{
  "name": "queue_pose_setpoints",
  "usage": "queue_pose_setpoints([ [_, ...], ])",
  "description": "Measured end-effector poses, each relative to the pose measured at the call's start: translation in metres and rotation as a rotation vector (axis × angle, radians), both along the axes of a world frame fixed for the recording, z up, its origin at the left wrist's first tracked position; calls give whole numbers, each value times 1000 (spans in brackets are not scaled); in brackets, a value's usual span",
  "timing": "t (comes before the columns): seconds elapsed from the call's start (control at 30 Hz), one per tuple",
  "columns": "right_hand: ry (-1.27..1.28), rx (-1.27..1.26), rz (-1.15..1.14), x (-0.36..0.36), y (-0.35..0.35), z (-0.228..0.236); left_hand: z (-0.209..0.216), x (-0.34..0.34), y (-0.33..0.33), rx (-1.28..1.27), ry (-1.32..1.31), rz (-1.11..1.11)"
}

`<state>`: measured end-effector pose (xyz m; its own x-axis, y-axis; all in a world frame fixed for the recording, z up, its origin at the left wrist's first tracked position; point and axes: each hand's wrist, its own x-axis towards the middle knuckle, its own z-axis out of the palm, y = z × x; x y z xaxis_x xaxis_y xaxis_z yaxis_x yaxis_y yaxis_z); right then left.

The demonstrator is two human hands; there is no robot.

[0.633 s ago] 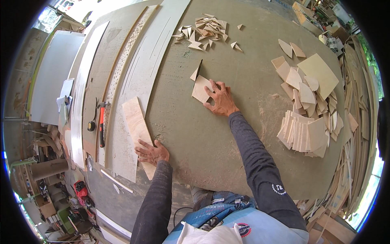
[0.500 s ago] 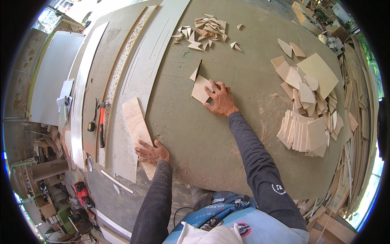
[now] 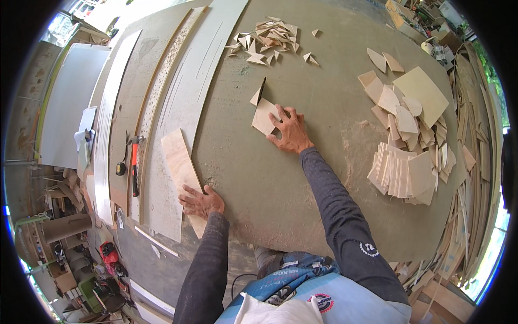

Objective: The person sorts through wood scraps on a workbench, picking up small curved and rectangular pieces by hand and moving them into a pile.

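Note:
A small plywood piece lies flat on the brown table top, against a thin dark saw blade that stands up from the surface. My right hand grips this piece by its right side, with curled fingers and thumb pressed on it. A small pale triangular offcut rests at the blade's left side. Nearer me on the left, my left hand lies across a long plywood strip, fingers over its top and the thumb by its right edge.
Triangular offcuts are heaped at the far side. Stacked curved plywood pieces and a square panel lie on the right. To the left are a long grey board, a hammer and a tape measure. Sawdust dusts the table.

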<state>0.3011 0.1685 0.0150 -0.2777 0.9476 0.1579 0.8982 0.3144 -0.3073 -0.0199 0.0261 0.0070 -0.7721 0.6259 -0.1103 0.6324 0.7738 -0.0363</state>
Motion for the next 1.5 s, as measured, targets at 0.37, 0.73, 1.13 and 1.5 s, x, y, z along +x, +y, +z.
queue_pose_setpoints([
  [0.37,29,-8,-20,-1,2,3,3,1,0,28,4,-9],
  [0.73,86,-9,-13,-1,0,4,1,1,-1,6,24,-12],
  [1.13,57,4,-31,-1,4,-5,1,0,0,13,25,-19],
  [1.5,118,96,-72,-7,0,-16,9,1,0,11,-5,-18],
])
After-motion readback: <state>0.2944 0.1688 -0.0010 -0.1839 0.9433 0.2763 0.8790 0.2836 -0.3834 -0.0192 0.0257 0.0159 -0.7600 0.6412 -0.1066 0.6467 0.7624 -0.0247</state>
